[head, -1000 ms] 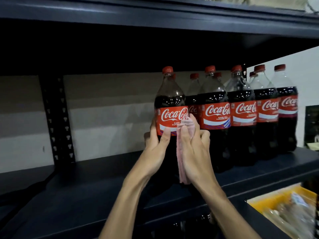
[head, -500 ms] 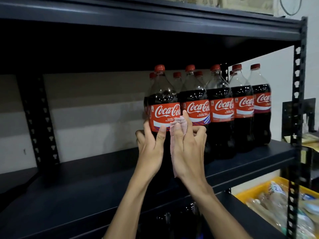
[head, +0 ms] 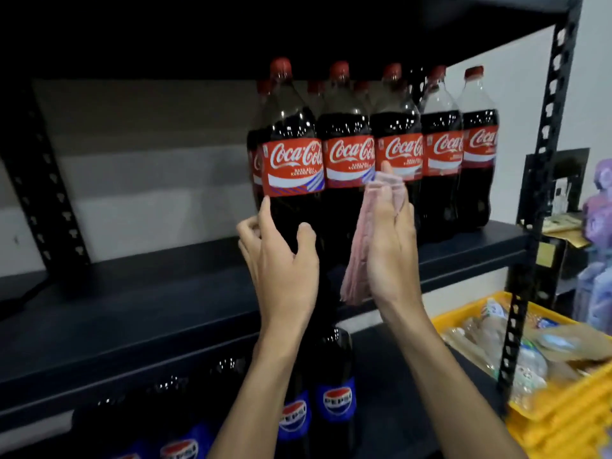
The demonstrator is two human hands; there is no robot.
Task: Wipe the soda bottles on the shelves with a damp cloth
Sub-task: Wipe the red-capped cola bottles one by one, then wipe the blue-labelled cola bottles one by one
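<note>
Pink cloth [head: 359,246] is clutched in the right hand [head: 390,250]. The leftmost cola bottle [head: 291,160] is gripped by the left hand [head: 281,260].

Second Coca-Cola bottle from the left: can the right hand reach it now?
Probably yes. The right hand holds the pink cloth just in front of the second Coca-Cola bottle, and nothing stands between them; the left hand grips only the leftmost Coca-Cola bottle.

Dark shelf [head: 132,293], cola bottles [head: 347,160] (red caps), seemingly two rows
</note>
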